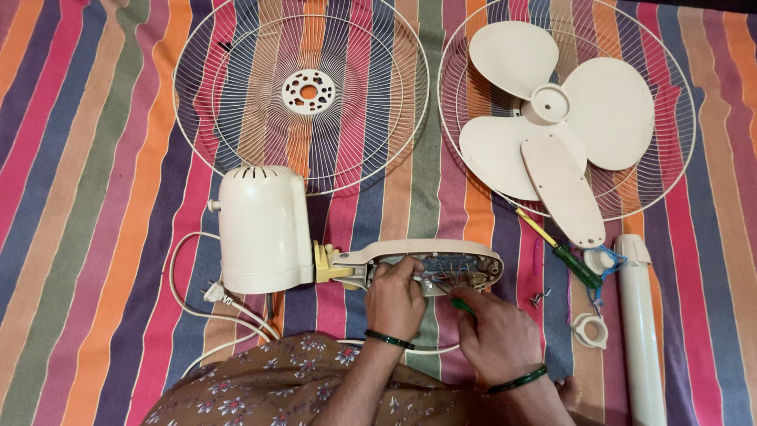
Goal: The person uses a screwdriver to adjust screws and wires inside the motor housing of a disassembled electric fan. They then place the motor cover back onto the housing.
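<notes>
Hands (441, 312) over half-hidden fan wiring (453, 272)

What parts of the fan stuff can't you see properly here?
Head view:
- Screwdriver tip: hidden by the right hand.
- Wires in the open fan neck: too small to tell apart; left hand covers some.
- White pole: cut off by the bottom edge.

Motor housing (262, 229) sits left of the open switch box (430, 264). Two grilles (236, 95) lie behind; the fan blade (607, 110) rests on the right one. Pole (643, 331) far right.
</notes>
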